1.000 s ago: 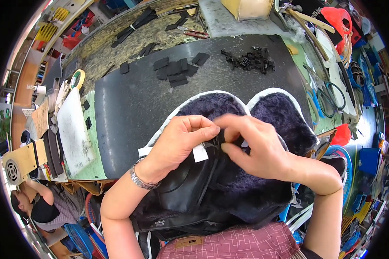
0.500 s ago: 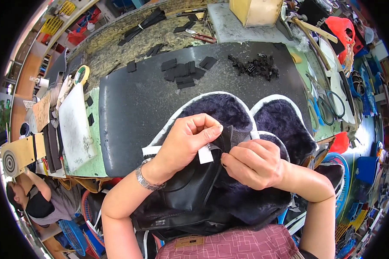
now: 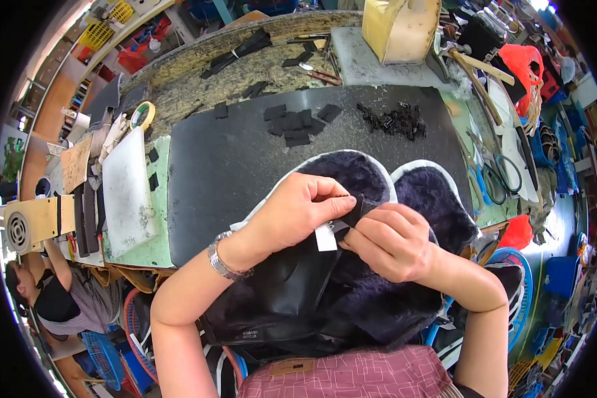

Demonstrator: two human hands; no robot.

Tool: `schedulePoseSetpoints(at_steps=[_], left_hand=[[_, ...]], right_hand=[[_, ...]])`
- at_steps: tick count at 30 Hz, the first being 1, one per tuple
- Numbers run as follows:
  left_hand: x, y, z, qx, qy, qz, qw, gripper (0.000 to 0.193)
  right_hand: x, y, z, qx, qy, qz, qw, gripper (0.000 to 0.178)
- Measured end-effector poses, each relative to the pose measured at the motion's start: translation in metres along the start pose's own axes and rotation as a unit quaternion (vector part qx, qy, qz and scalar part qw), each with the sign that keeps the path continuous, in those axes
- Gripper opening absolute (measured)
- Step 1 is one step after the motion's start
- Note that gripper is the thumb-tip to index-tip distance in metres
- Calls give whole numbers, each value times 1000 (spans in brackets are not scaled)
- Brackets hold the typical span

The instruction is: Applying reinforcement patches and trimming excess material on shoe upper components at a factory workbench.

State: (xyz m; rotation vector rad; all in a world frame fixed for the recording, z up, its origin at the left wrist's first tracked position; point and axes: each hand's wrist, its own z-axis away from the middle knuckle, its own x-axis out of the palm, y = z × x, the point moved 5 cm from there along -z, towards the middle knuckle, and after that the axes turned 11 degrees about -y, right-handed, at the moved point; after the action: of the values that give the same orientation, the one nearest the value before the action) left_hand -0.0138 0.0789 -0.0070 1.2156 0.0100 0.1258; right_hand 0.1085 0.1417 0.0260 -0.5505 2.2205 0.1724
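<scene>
Black strip (image 3: 353, 211): small, flat, dark piece, tilted; pinched between the left hand's fingertips (image 3: 343, 201) and the right hand's thumb (image 3: 371, 229).
White tag (image 3: 325, 237): small pale rectangle, hanging just below the left fingers, touching the black panel.
Black panel (image 3: 292, 278): smooth, leather-like sheet, creased, lying under the left hand (image 3: 298, 212) and sloping down toward the wrist.
Fur lining (image 3: 351, 176): dark navy pile with a white edge, two rounded lobes spread beyond the fingertips; the right hand (image 3: 388, 242) rests on it.
</scene>
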Motion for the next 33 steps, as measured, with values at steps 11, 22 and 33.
schedulePoseSetpoints(at_steps=[11, 22, 33], left_hand=[[-5, -18, 1, 69, 57, 91, 992, 16], [1, -13, -6, 11, 27, 58, 998, 16], [-73, 55, 47, 268, 418, -127, 859, 16]], right_hand=[[9, -2, 10, 10, 22, 19, 1000, 19], [10, -1, 16, 29, 25, 14, 999, 21], [-36, -8, -34, -2, 50, -32, 998, 21]])
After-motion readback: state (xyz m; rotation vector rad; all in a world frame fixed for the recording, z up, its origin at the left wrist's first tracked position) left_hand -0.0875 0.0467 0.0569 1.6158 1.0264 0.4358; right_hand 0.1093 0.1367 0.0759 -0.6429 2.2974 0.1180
